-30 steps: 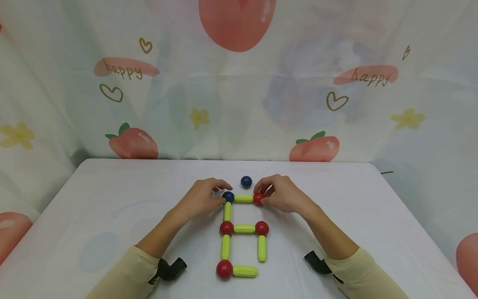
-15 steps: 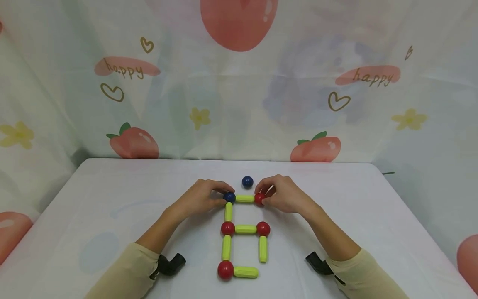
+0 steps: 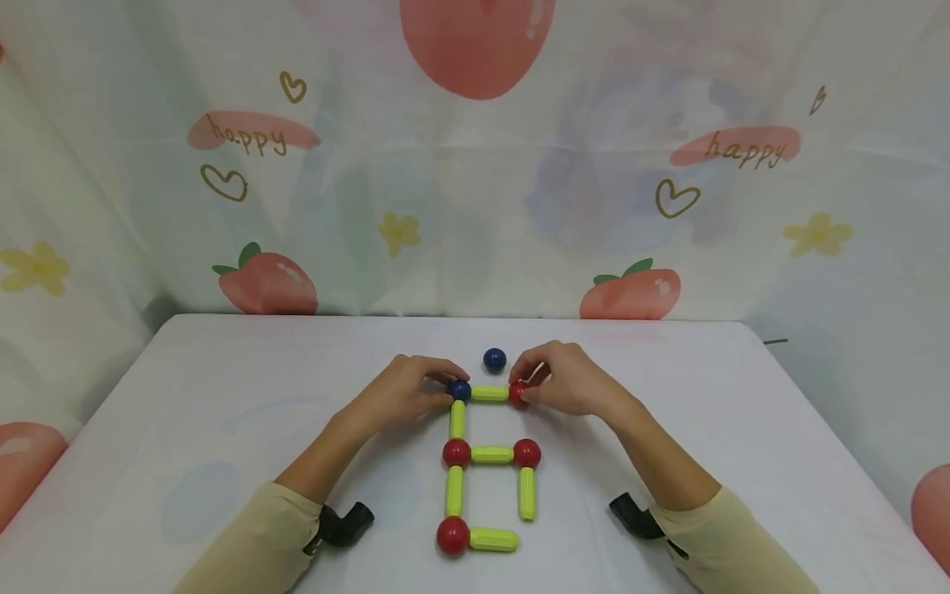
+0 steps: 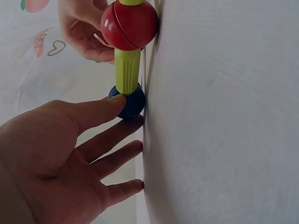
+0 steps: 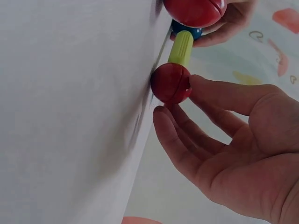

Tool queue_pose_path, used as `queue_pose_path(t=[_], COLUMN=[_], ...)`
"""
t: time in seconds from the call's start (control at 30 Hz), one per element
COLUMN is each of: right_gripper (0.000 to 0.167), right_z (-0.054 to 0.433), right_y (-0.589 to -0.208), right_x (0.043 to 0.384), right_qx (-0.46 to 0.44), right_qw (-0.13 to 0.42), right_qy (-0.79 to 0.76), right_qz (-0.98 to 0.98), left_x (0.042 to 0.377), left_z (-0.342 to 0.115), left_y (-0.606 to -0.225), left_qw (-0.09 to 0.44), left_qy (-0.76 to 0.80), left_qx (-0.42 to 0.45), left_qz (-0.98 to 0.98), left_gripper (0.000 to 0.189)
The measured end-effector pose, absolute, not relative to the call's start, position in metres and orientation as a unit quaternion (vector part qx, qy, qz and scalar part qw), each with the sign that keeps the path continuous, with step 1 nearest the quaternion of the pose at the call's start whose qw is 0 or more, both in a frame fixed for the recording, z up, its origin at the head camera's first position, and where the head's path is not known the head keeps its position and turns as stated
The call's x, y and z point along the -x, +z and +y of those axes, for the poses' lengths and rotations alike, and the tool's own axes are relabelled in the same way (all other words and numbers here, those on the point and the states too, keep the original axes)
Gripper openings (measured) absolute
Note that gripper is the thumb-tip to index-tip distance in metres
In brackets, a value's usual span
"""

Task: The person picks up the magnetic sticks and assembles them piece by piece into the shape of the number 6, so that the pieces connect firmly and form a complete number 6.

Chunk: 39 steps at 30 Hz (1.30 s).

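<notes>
My left hand (image 3: 404,391) pinches a blue ball (image 3: 460,391), the top left corner of a flat ball-and-rod figure; thumb and index finger show on it in the left wrist view. At the top right corner, the thumb and fingers of my right hand (image 3: 570,379) pinch a red ball (image 5: 171,84). A yellow-green rod (image 3: 490,394) links these two balls. Another rod (image 3: 458,420) runs from the blue ball down to a red ball (image 3: 457,453), which a crosswise rod (image 3: 492,454) joins to a further red ball (image 3: 527,454).
Behind the figure lies a loose blue ball (image 3: 495,360). Nearer me, a red ball (image 3: 453,537) has a rod (image 3: 493,539) pointing right. A rod (image 3: 527,495) with a free lower end hangs off the right-hand middle ball. A printed curtain (image 3: 475,206) stands behind the white table (image 3: 223,371).
The left index finger has come down slightly onto the blue ball. The head view has shifted a little; the figure keeps its shape and the right hand stays at its red ball.
</notes>
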State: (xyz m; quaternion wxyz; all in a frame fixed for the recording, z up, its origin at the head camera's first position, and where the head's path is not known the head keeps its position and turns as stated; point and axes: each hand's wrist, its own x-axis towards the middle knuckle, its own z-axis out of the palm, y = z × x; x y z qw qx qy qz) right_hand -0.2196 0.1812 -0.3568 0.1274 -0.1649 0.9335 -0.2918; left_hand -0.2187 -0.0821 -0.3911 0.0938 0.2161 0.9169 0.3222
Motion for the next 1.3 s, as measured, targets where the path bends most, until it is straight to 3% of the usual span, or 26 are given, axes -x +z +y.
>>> queue_pose_path(t=[0.33, 0.57, 1.3], right_gripper=[0.026, 0.038, 0.027], right_z=[0.169, 0.159, 0.155], right_y=[-0.349, -0.357, -0.365], right_x=[0.238, 0.250, 0.253], right_qx=[0.154, 0.166, 0.145], right_qw=[0.093, 0.106, 0.098], right_qy=[-0.282, -0.286, -0.309], right_qz=[0.942, 0.938, 0.935], left_x=[0.221, 0.220, 0.219], left_z=[-0.080, -0.081, -0.083], left_y=[-0.387, -0.387, -0.390], left_qw=[0.095, 0.102, 0.107], left_qy=[0.325, 0.327, 0.338], left_qx=[-0.214, -0.205, -0.202], left_qz=[0.916, 0.917, 0.913], left_gripper=[0.034, 0.034, 0.032])
